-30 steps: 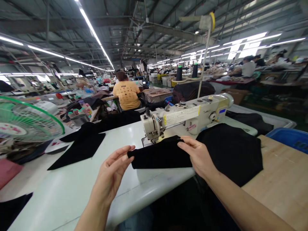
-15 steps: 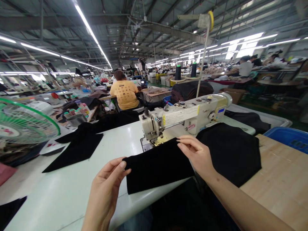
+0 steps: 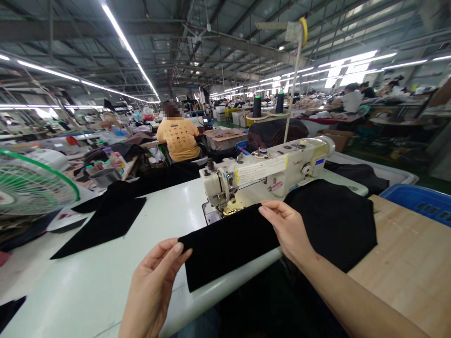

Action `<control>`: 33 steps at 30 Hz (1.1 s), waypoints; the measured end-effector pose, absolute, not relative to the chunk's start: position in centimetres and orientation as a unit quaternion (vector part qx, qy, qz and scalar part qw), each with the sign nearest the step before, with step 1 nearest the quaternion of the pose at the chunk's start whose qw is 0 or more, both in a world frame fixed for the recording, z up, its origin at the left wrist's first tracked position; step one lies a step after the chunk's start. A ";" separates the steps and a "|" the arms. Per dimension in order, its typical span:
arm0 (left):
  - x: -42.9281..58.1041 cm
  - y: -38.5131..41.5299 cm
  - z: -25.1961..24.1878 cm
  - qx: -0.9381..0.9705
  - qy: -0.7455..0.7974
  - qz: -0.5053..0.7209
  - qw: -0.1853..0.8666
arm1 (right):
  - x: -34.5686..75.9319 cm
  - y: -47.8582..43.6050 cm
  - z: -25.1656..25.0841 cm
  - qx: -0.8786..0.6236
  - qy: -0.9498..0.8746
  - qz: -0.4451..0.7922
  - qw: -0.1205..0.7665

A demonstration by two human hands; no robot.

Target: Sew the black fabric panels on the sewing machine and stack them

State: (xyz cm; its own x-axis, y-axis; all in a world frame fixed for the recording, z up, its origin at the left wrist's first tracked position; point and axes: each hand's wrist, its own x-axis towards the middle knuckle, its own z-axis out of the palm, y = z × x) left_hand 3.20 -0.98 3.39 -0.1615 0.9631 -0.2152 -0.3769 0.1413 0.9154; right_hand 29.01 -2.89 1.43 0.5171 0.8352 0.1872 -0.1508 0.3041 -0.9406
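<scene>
A black fabric piece (image 3: 225, 244) lies spread on the white table (image 3: 105, 277) in front of the cream sewing machine (image 3: 268, 171). My left hand (image 3: 155, 281) pinches its near left corner between thumb and fingers. My right hand (image 3: 287, 227) grips its far right edge, close to the machine's needle area (image 3: 221, 204). The piece's near edge hangs slightly over the table's front edge.
More black fabric (image 3: 334, 220) lies right of the machine, and other black pieces (image 3: 105, 218) at the left. A green fan (image 3: 31, 183) stands far left. A wooden surface (image 3: 405, 263) and blue bin (image 3: 423, 202) are at right. A person in a yellow shirt (image 3: 179, 138) sits ahead.
The black piece has been pulled toward me and opened out wider on the table. My left hand has moved back and down with its corner; my right hand has stayed near the machine.
</scene>
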 end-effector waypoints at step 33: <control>1.6 -2.0 3.6 0.410 0.474 0.558 0.544 | 30.0 -4.1 1.1 -0.622 -0.498 0.228 0.559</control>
